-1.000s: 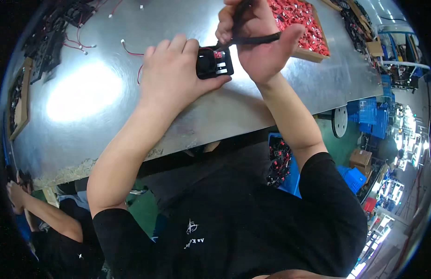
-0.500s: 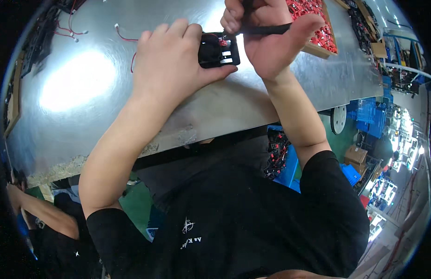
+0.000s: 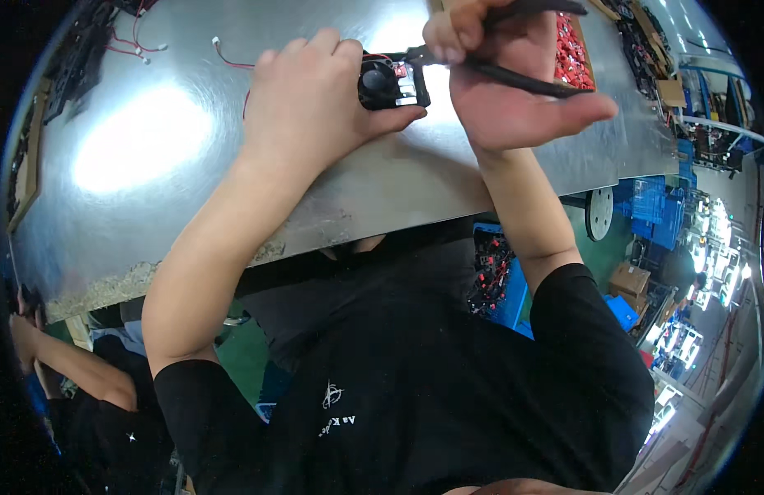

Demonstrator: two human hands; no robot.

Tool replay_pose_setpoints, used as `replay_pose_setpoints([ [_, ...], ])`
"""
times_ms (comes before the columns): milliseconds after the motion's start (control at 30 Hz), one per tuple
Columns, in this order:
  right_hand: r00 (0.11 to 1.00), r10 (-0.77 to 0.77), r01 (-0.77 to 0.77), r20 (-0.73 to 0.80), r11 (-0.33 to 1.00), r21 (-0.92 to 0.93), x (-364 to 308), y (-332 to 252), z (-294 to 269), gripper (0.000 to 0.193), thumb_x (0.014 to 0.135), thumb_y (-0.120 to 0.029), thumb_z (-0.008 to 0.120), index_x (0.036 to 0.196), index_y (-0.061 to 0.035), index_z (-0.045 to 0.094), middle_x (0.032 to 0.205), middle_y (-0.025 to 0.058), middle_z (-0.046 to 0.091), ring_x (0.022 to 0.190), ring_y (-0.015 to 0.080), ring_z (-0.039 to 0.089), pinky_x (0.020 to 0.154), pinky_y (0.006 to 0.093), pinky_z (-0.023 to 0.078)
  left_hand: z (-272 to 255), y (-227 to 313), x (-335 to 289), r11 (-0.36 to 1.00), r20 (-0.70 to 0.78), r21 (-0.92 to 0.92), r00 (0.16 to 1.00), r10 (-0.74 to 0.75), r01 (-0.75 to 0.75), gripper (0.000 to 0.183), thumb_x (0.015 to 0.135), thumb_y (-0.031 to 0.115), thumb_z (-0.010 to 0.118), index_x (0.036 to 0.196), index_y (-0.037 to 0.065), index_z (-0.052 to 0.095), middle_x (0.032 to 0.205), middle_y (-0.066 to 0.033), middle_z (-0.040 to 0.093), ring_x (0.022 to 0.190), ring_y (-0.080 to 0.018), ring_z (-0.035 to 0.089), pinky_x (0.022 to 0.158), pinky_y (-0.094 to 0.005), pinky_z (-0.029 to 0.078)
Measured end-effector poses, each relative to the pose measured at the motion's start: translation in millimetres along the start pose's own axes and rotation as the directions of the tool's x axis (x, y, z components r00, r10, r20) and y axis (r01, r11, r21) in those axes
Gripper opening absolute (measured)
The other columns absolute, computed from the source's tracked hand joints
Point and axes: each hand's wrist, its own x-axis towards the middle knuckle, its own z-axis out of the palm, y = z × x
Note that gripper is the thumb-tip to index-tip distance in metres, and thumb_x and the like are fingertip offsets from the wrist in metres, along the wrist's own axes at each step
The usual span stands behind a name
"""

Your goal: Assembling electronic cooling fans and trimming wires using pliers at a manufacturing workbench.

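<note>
My left hand is closed around a small black housing with a round fan, pressing it on the metal table. Its thumb lies along the housing's near edge. A red piece and light strips show on the housing's right half. A pair of black-handled pliers rests in my right hand. The plier handles are spread apart, and their dark jaws point left at the housing's upper right corner. Whether the jaws touch it I cannot tell. My right thumb stretches out to the right.
A red wire with a white connector emerges beside my left hand. More red wires lie at the far left. A box of red parts stands behind my right hand. Another person's arm is at the lower left.
The plier handles have spread wider, and my right hand has shifted right and opened more. The fan on the housing shows more clearly; my left hand keeps its hold.
</note>
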Motion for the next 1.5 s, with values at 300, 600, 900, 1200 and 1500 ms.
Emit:
replay_pose_setpoints([
  [300, 0.965, 0.242, -0.26, -0.104, 0.939, -0.224, -8.0, -1.4, 4.1, 0.128, 0.062, -0.111, 0.033, 0.122, 0.0, 0.048, 0.095, 0.0064, 0.05, 0.083, 0.0146, 0.049, 0.076, 0.0283, 0.043, 1.0, -7.5, -2.2, 0.999, 0.008, -0.036, 1.0, -0.014, 0.014, 0.066, 0.069, 0.066, 0.085, 0.087, 0.005, 0.073, 0.087, -0.0097, 0.068, 0.083, -0.0302, 0.072, 0.074, -0.0448, 0.055],
  [600, 0.913, 0.343, -0.408, -0.22, 0.785, -0.467, -4.3, -14.5, 28.5, 0.127, 0.064, -0.11, 0.028, 0.124, -0.0004, 0.048, 0.091, 0.0063, 0.052, 0.081, 0.015, 0.051, 0.076, 0.0271, 0.043, 0.5, -3.8, -0.4, 1.0, -0.019, -0.009, 1.0, 0.018, -0.018, 0.061, 0.069, 0.06, 0.087, 0.099, 0.009, 0.072, 0.085, -0.0089, 0.061, 0.082, -0.0309, 0.069, 0.071, -0.0454, 0.056],
  [900, 0.953, 0.259, -0.285, -0.154, 0.942, -0.175, -15.4, 1.1, -2.3, 0.127, 0.064, -0.111, 0.03, 0.125, -0.0003, 0.047, 0.093, 0.0057, 0.05, 0.082, 0.0147, 0.051, 0.074, 0.0275, 0.044, -3.5, -1.6, 0.6, 1.0, -0.026, -0.005, 0.999, 0.027, -0.028, 0.061, 0.068, 0.061, 0.087, 0.095, 0.009, 0.07, 0.084, -0.0082, 0.06, 0.081, -0.0299, 0.069, 0.071, -0.044, 0.056],
  [1200, 0.955, 0.254, -0.273, -0.154, 0.955, -0.116, -16.0, 0.7, -0.6, 0.127, 0.065, -0.11, 0.027, 0.127, -0.0011, 0.047, 0.092, 0.0074, 0.051, 0.081, 0.0156, 0.052, 0.075, 0.0277, 0.043, -6.6, 0.1, 1.7, 1.0, 0.024, 0.0, 1.0, -0.004, 0.004, 0.062, 0.069, 0.063, 0.086, 0.093, 0.008, 0.07, 0.085, -0.0093, 0.061, 0.082, -0.0305, 0.069, 0.072, -0.0441, 0.056],
  [1500, 0.745, 0.44, -0.65, -0.501, 0.647, -0.4, 16.3, 1.3, 65.0, 0.131, 0.064, -0.111, 0.022, 0.13, -0.001, 0.046, 0.093, 0.0065, 0.052, 0.083, 0.0142, 0.053, 0.076, 0.0269, 0.044, -9.0, -6.2, -3.7, 0.998, 0.047, -0.017, 0.997, -0.053, 0.054, 0.062, 0.07, 0.064, 0.085, 0.094, 0.009, 0.072, 0.086, -0.0091, 0.063, 0.082, -0.0312, 0.069, 0.072, -0.0442, 0.057],
])
